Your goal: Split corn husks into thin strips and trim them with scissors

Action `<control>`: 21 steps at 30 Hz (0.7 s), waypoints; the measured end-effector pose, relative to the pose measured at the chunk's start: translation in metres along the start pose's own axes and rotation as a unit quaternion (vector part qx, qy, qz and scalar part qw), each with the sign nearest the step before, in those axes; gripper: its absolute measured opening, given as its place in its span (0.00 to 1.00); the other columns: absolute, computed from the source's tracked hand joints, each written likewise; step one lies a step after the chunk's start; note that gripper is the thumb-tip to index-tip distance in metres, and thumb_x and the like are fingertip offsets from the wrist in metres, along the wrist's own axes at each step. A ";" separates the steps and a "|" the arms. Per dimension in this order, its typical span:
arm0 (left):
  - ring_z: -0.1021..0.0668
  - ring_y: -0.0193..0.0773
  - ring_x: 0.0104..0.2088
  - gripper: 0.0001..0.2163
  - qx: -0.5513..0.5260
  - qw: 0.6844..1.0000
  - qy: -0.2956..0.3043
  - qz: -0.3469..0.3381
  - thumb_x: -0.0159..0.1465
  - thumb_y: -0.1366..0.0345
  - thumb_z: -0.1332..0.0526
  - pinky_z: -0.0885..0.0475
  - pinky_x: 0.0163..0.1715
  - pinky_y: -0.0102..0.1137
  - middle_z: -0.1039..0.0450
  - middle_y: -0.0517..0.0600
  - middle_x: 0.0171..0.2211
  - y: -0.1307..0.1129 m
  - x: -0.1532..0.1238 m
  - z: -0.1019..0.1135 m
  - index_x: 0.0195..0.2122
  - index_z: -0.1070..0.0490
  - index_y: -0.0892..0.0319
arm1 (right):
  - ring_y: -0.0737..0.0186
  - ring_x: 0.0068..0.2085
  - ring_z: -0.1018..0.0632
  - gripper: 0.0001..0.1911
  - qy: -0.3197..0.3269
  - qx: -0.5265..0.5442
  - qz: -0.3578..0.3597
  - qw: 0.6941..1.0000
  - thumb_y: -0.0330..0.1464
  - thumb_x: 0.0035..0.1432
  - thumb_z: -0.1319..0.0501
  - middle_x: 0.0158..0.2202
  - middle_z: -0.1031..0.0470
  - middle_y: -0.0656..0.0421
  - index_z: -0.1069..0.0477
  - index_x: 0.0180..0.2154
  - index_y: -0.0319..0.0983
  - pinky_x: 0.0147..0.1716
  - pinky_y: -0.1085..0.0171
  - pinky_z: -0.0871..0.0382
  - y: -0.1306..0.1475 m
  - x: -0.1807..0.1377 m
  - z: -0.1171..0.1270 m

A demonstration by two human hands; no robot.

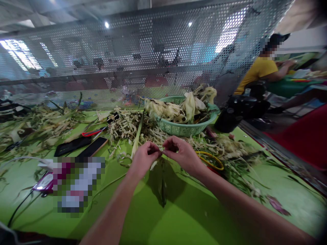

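Note:
My left hand (146, 157) and my right hand (181, 152) meet at their fingertips above the green tabletop, both pinched closed. Between them is the top of a thin strip of plant husk (162, 189), whose dark green lower part hangs toward me. A small pale shred shows under the left fingers. The exact grip is partly hidden by the fingers. Beyond the hands lies a heap of shredded pale husk (130, 126), with one long pale husk strip (137, 136) leaning out of it.
A green plastic basket (178, 128) full of dried husks stands behind the hands. Red-handled scissors (94, 132), a phone (93, 148) and a magenta device (45, 182) lie left. A yellow ring (217, 163) lies right among scraps. A perforated metal screen (122, 44) borders the table. A person in yellow (258, 69) sits right.

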State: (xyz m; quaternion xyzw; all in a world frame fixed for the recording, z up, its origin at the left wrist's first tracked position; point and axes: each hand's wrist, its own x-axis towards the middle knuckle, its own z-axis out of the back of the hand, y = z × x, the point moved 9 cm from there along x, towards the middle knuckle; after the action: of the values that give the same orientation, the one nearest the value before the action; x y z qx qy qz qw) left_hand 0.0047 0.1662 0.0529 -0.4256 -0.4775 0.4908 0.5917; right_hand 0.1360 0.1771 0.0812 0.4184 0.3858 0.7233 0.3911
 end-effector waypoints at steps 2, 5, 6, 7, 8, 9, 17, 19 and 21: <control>0.26 0.34 0.28 0.05 -0.001 1.000 0.007 -0.003 0.54 0.66 0.36 0.32 0.30 0.29 0.28 0.48 0.27 -0.001 0.000 -0.002 0.30 0.30 0.61 | 0.65 0.31 0.29 0.07 -0.004 -0.005 0.001 1.000 0.30 0.51 0.38 0.28 0.29 0.61 0.33 0.35 0.38 0.31 0.66 0.35 0.000 0.000 0.001; 0.27 0.33 0.28 0.05 0.008 1.000 0.029 -0.004 0.54 0.66 0.37 0.33 0.31 0.29 0.28 0.47 0.27 0.000 0.000 -0.007 0.31 0.29 0.62 | 0.65 0.30 0.29 0.07 -0.016 -0.019 0.004 1.000 0.29 0.51 0.38 0.29 0.29 0.61 0.33 0.34 0.38 0.31 0.66 0.35 0.000 -0.001 0.002; 0.27 0.32 0.28 0.05 0.013 0.999 0.036 -0.001 0.54 0.67 0.37 0.33 0.31 0.29 0.28 0.47 0.27 0.002 0.000 -0.009 0.31 0.29 0.62 | 0.65 0.30 0.29 0.07 -0.019 -0.024 0.005 1.000 0.29 0.51 0.38 0.29 0.29 0.61 0.33 0.34 0.38 0.31 0.66 0.35 0.000 -0.002 0.003; 0.28 0.32 0.28 0.05 0.019 0.999 0.042 0.005 0.54 0.67 0.37 0.33 0.31 0.29 0.28 0.47 0.27 0.004 0.001 -0.010 0.31 0.29 0.62 | 0.65 0.30 0.29 0.06 -0.023 -0.031 0.005 0.999 0.29 0.51 0.38 0.29 0.29 0.61 0.33 0.34 0.38 0.31 0.66 0.35 0.000 -0.002 0.003; 0.28 0.33 0.28 0.06 0.025 0.999 0.044 0.011 0.53 0.67 0.36 0.33 0.31 0.28 0.28 0.47 0.27 0.007 0.001 -0.010 0.31 0.29 0.62 | 0.65 0.30 0.29 0.06 -0.026 -0.039 0.006 0.999 0.29 0.51 0.38 0.28 0.29 0.61 0.33 0.34 0.39 0.30 0.66 0.35 0.000 -0.003 0.003; 0.28 0.33 0.28 0.06 0.029 0.998 0.043 0.017 0.52 0.67 0.36 0.34 0.31 0.28 0.27 0.47 0.27 0.009 0.002 -0.010 0.31 0.29 0.62 | 0.65 0.30 0.29 0.06 -0.029 -0.047 0.008 0.998 0.29 0.51 0.38 0.28 0.29 0.61 0.33 0.34 0.39 0.30 0.67 0.36 0.000 -0.003 0.003; 0.29 0.32 0.27 0.04 0.040 0.998 0.030 0.027 0.51 0.70 0.37 0.35 0.30 0.28 0.28 0.46 0.25 0.008 0.001 -0.012 0.28 0.29 0.62 | 0.66 0.28 0.29 0.06 -0.034 -0.046 0.028 0.998 0.29 0.50 0.37 0.26 0.29 0.62 0.32 0.32 0.39 0.29 0.67 0.36 0.011 -0.008 0.000; 0.29 0.32 0.27 0.04 0.027 0.999 0.031 0.022 0.52 0.69 0.37 0.36 0.30 0.28 0.29 0.46 0.25 0.006 0.001 -0.011 0.28 0.30 0.62 | 0.66 0.30 0.28 0.06 -0.029 -0.006 0.020 0.999 0.31 0.52 0.37 0.28 0.28 0.61 0.32 0.33 0.39 0.30 0.67 0.34 0.010 -0.006 0.001; 0.29 0.32 0.28 0.04 -0.003 0.999 0.039 0.019 0.53 0.68 0.37 0.36 0.31 0.28 0.30 0.46 0.25 0.004 0.000 -0.011 0.29 0.30 0.62 | 0.65 0.32 0.27 0.07 -0.021 0.026 0.011 0.999 0.32 0.53 0.39 0.30 0.27 0.60 0.31 0.36 0.38 0.32 0.66 0.32 0.006 -0.004 0.002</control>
State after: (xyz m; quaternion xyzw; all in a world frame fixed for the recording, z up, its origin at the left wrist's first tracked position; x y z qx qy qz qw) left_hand 0.0144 0.1669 0.0468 -0.4551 -0.4471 0.4834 0.5994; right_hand 0.1373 0.1715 0.0858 0.4479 0.3918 0.7081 0.3801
